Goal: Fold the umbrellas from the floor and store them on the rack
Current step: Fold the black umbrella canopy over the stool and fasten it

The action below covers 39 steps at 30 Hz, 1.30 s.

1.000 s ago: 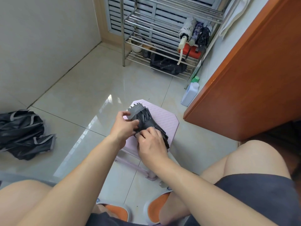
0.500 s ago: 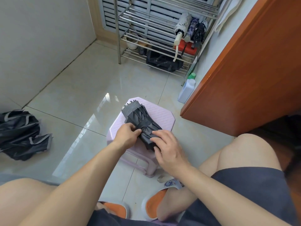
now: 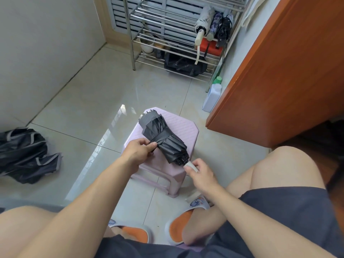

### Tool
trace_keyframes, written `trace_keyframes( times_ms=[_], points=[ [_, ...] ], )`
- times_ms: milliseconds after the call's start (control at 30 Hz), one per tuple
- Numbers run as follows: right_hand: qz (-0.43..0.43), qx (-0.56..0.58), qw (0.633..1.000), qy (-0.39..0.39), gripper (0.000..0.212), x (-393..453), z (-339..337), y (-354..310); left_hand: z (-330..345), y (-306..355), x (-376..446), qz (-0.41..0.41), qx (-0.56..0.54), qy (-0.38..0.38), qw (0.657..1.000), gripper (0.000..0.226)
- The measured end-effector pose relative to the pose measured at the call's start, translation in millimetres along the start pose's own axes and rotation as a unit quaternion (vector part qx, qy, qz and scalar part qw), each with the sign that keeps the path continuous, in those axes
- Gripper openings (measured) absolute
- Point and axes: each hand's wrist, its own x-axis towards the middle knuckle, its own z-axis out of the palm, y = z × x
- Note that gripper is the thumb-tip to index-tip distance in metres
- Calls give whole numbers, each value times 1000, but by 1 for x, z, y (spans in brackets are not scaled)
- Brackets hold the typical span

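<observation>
Fingers (image 3: 152, 145) of left hand (image 3: 138, 152) pinch the black folded umbrella's (image 3: 164, 140) strap; right hand (image 3: 200, 173) grips its pale handle (image 3: 190, 164). Canopy soft and springy, probably light: hold handle and wrapped middle.

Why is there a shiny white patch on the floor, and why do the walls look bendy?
In the head view, the patch is glare: bright light mirrored off the glossy floor tiles beside the pink stool. The bending is wide-angle distortion, curving the metal rack and orange cabinet near the edges. The black umbrella at the centre looks sharp.
</observation>
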Motion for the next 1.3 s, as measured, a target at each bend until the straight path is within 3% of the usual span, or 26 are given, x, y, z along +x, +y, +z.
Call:
trace_keyframes(
  times_ms=[67, 133, 233, 300, 367, 400, 433, 500, 533, 633, 733, 900, 1000, 1067, 1200, 1300],
  points=[
    [42, 205, 974, -86, 29, 9, -13, -4, -5, 5, -3, -32, -63, -19, 997, 23],
    [97, 321, 925, -178, 32, 12, -22, -10, -6, 8, -6, -49, -112, -39, 992, 22],
    [174, 386, 860, -286, 28, 11, -26, -13, -5, 4, -10, -53, -157, -38, 985, 19],
    [192, 384, 849, -306, 30, 10, -24, -14, -2, -2, -10, -41, -166, -17, 985, 17],
    [131, 242, 923, -270, 33, 11, -20, -16, 1, -7, -9, -28, -160, 7, 987, 19],
    [72, 110, 963, -233, 36, 10, -17, -17, 2, -9, -8, -23, -155, 17, 987, 20],
    [10, -30, 982, -187, 42, 8, -13, -17, 3, -10, -7, -18, -151, 25, 988, 20],
    [-90, -229, 967, -66, 50, 2, -4, -13, 5, -11, -7, -7, -136, 36, 990, 17],
    [-112, -263, 958, -9, 50, -4, 1, -12, 7, -11, -7, -1, -128, 39, 991, 16],
    [-169, -264, 945, 95, 45, -11, 17, -8, 11, -8, -7, 13, -110, 45, 993, 15],
    [-240, -134, 949, 155, 38, -2, 18, -17, 13, -5, -8, 28, -88, 50, 994, 18],
    [-164, 19, 977, 137, 33, 22, 14, -51, 15, -6, -10, 39, -63, 69, 995, 25],
    [-158, 11, 979, 125, 18, 26, 15, -58, 15, -3, -13, 53, -81, 76, 992, 24],
    [-214, -31, 964, 154, 6, 23, 17, -54, 13, 0, -15, 49, -103, 72, 991, 23],
    [-337, -145, 914, 170, 10, 12, 29, -40, 10, 9, -18, 15, -141, 41, 989, 19],
    [-272, -71, 941, 189, 22, 11, 31, -41, 8, 19, -19, -12, -150, 29, 988, 17]
  ],
)
